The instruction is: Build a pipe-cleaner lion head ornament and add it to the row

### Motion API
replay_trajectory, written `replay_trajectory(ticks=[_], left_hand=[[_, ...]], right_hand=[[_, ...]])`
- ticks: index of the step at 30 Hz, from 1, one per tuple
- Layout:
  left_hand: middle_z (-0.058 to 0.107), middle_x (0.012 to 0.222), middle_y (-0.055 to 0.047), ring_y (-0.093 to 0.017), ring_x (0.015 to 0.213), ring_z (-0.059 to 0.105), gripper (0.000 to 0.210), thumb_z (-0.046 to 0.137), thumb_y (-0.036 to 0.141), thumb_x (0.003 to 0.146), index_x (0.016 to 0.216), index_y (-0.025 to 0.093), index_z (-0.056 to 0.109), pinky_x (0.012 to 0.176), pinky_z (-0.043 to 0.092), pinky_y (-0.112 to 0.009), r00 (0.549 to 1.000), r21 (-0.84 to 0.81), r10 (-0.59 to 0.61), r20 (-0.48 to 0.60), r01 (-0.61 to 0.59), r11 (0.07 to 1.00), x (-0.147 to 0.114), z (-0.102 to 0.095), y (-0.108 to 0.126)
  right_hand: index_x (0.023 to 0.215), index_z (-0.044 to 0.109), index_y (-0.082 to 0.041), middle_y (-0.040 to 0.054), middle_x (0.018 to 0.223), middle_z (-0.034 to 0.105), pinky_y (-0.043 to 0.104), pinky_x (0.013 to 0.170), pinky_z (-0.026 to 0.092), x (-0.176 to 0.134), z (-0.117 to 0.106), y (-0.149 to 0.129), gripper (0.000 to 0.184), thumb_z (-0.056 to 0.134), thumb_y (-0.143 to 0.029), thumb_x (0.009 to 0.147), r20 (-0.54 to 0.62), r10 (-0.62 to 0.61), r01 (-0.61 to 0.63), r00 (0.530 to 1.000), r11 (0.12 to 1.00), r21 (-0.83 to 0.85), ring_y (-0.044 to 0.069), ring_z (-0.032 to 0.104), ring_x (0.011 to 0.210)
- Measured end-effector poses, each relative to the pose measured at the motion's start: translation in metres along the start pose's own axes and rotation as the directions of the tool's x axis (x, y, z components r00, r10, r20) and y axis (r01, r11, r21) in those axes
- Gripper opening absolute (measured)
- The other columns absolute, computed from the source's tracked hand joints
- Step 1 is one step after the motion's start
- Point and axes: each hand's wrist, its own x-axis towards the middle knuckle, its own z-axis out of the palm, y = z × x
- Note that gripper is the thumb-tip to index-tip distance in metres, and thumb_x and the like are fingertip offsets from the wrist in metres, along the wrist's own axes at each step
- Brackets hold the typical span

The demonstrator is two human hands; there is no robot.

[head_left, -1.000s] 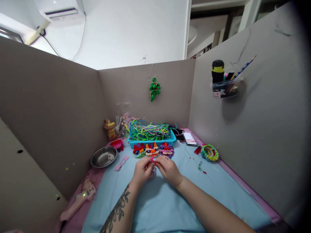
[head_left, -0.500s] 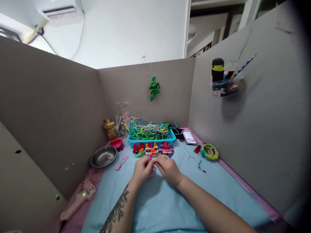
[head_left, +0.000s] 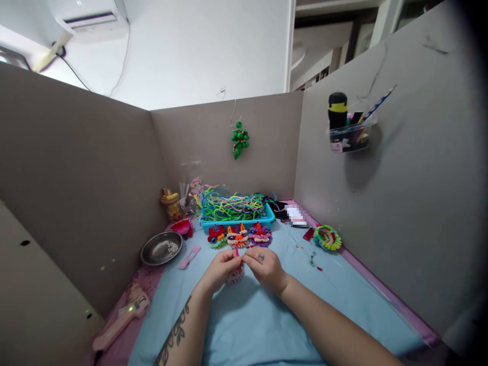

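Left hand (head_left: 222, 268): centre of the frame, just below the middle; thumb and forefinger pinching a slim bright-pink fuzzy strip (head_left: 236, 251), its end upright above them.

Right hand (head_left: 267, 266): just beside the left; thumb and fingers pressed together near the strip; whether anything is between the fingertips cannot be told.

Knobbly pink-and-white fuzzy piece (head_left: 235, 275): directly below the left fingertips, between the hands, partly hidden; whether joined to the strip cannot be told.

Three multicoloured fuzzy animal-like faces: in a row just beyond the hands, red-topped one (head_left: 217, 236) on the left, orange-and-cream one (head_left: 237, 236) in the middle, purple-and-red one (head_left: 260, 234) on the right.

Bright-blue rectangular plastic tray (head_left: 221, 224): behind the row, heaped with green, yellow and pink fuzzy stems (head_left: 234, 207).

Round silver metal bowl (head_left: 154, 249): left of centre, small white pieces (head_left: 172, 248) inside.

Flat pale-pink piece with broad ends (head_left: 189, 257): right of the bowl.

Pale-pink glue gun (head_left: 124, 320): lower left, green light lit.

Light-blue cloth (head_left: 305, 315): lower centre, beneath the hands.
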Motion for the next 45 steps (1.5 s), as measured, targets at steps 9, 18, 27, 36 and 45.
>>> replay_trajectory(ticks=[9, 18, 27, 36, 45], left_hand=[[0.039, 0.055, 0.006, -0.006, 0.05, 0.033, 0.035, 0.061, 0.045, 0.073, 0.064, 0.016, 0.044, 0.048, 0.026, -0.019, 0.98, 0.236, 0.192, -0.054, -0.174, 0.956, 0.004, -0.003, -0.004], [0.042, 0.057, 0.003, -0.011, 0.056, 0.038, 0.023, 0.049, 0.026, 0.08, 0.06, 0.016, 0.047, 0.053, 0.027, -0.022, 0.851, 0.787, 0.519, -0.085, -0.263, 0.559, 0.008, -0.001, -0.009], [0.06, 0.073, -0.003, -0.015, 0.066, 0.052, 0.016, 0.046, 0.025, 0.083, 0.081, 0.016, 0.06, 0.063, 0.039, -0.025, 0.846, 0.768, 0.525, -0.09, -0.277, 0.578, 0.008, -0.001, -0.013], [0.062, 0.077, -0.005, -0.017, 0.075, 0.056, 0.015, 0.051, 0.025, 0.08, 0.076, 0.017, 0.062, 0.068, 0.043, -0.027, 0.809, 0.743, 0.573, -0.131, -0.302, 0.597, 0.005, 0.001, -0.008], [0.051, 0.053, 0.002, -0.011, 0.052, 0.044, 0.023, 0.055, 0.034, 0.074, 0.063, 0.014, 0.059, 0.05, 0.034, -0.02, 0.878, 0.573, 0.382, -0.287, -0.162, 0.803, 0.008, 0.001, -0.008]], right_hand=[[0.091, 0.06, -0.018, 0.0075, 0.082, 0.064, 0.031, 0.07, 0.046, -0.002, 0.006, 0.0, 0.014, 0.049, -0.014, 0.083, -0.012, 0.196, -0.188, 0.981, 0.954, 0.233, 0.018, 0.056, 0.077], [0.083, 0.06, -0.018, 0.004, 0.077, 0.061, 0.026, 0.063, 0.045, -0.002, 0.016, 0.007, 0.011, 0.05, -0.022, 0.085, 0.166, 0.42, -0.451, 0.892, 0.797, 0.403, 0.016, 0.056, 0.071], [0.071, 0.06, -0.017, 0.0012, 0.068, 0.06, 0.023, 0.056, 0.04, -0.001, 0.019, 0.009, 0.016, 0.051, -0.02, 0.084, 0.219, 0.492, -0.535, 0.843, 0.719, 0.444, 0.013, 0.053, 0.063], [0.064, 0.057, -0.017, -0.0003, 0.062, 0.056, 0.022, 0.054, 0.039, -0.003, 0.02, 0.009, 0.02, 0.051, -0.019, 0.083, 0.238, 0.458, -0.515, 0.857, 0.744, 0.426, 0.012, 0.051, 0.059], [0.064, 0.055, -0.017, -0.0023, 0.06, 0.051, 0.021, 0.053, 0.036, -0.002, 0.016, 0.01, 0.02, 0.051, -0.016, 0.083, 0.258, 0.361, -0.439, 0.896, 0.804, 0.402, 0.011, 0.049, 0.058]])
